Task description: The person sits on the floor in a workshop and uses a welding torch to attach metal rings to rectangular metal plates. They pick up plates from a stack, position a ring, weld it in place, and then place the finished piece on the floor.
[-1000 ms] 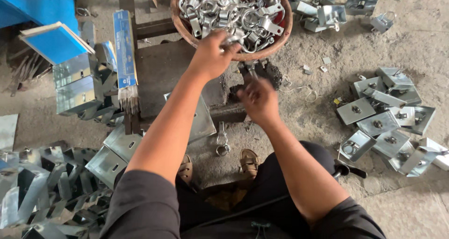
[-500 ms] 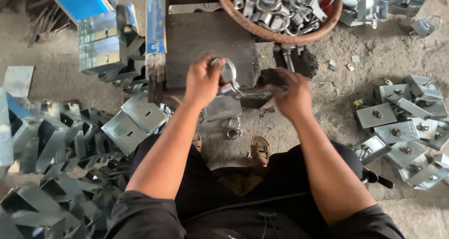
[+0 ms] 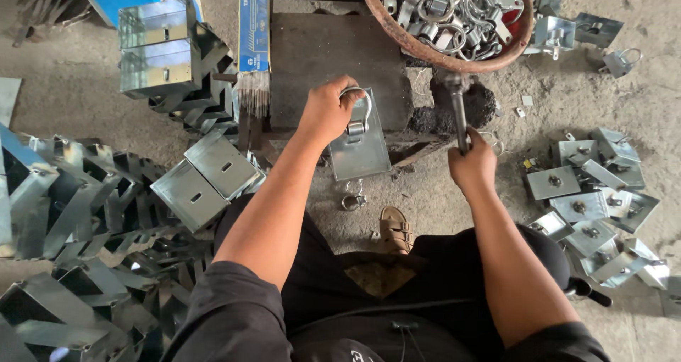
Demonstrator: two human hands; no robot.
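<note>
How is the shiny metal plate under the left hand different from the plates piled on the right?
The flat shiny metal plate lies alone on the dark block, under the left hand, with a U-shaped clamp on it. The pile of bolted metal plates lies jumbled on the floor, untouched. Both are silvery steel.

Head camera, looking steeply down
It faces the floor from close above the person's arms and lap; no second view.

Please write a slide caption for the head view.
Left hand holds a U-clamp on a plate; right hand grips a tool.
</note>
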